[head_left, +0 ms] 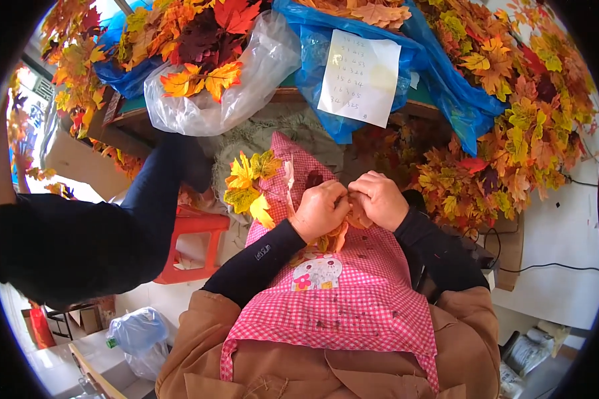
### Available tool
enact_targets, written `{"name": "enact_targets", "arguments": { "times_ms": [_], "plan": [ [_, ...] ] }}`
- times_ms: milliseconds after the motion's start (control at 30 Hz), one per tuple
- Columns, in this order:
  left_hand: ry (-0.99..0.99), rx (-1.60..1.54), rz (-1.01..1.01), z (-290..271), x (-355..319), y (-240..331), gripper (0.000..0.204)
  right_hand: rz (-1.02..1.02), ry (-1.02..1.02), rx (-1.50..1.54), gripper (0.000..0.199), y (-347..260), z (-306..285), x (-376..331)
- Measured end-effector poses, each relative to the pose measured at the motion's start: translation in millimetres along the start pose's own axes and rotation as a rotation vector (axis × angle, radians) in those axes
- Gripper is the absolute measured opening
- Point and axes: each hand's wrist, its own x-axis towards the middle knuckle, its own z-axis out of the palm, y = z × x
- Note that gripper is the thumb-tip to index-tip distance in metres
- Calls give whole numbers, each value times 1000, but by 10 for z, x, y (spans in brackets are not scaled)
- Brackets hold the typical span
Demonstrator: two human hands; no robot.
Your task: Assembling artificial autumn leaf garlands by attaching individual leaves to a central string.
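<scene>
Both hands meet over the lap, knuckles up and fingers curled in. The left hand (319,209) and the right hand (379,198) are pressed close together, pinching a pale orange leaf (358,216) between their fingertips; more thin, papery leaf edges poke out below the left hand. The leaf sits right at the join of the two hands, above a pink-and-white checked apron (353,299) of woven cloth with a round flowered patch on its bib. Black knit sleeves cover both forearms, over a brown jacket.

Just left of the left hand, a sprig (249,186) of yellow and green lobed leaves lies on the apron's far end, flat and stiff like fabric.

Beyond, on the counter (133,120), crinkled bags hold heaps of red, orange and yellow leaves: a clear bag (246,86) and a glossy blue bag (439,86) with a white paper sheet (359,76) lying on it. A loose leaf pile (512,146) spreads at right. An orange plastic stool (193,246) stands at lower left.
</scene>
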Motion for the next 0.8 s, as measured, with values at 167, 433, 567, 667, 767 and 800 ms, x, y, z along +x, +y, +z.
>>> {"name": "enact_targets", "arguments": {
  "times_ms": [167, 433, 567, 667, 767, 800],
  "plan": [
    [-30, 44, 11, -20, -34, -97, 9, 74, -72, 117, 16, 65, 25, 19],
    [-54, 53, 14, -31, 14, -73, 7, 111, -9, 171, 12, 35, 1, 31],
    [-4, 117, 45, 36, -19, -120, 8, 118, 31, 137, 12, 68, 116, 37],
    [-22, 144, -11, 62, -24, -161, 9, 144, 91, 107, 11, 38, 162, 46],
    [136, 113, -32, -6, 61, -97, 14, 201, 191, 147, 20, -106, 201, -11],
    [137, 114, -38, -19, 76, -98, 14, 219, 316, 187, 24, -153, 230, -40]
  ]
}}
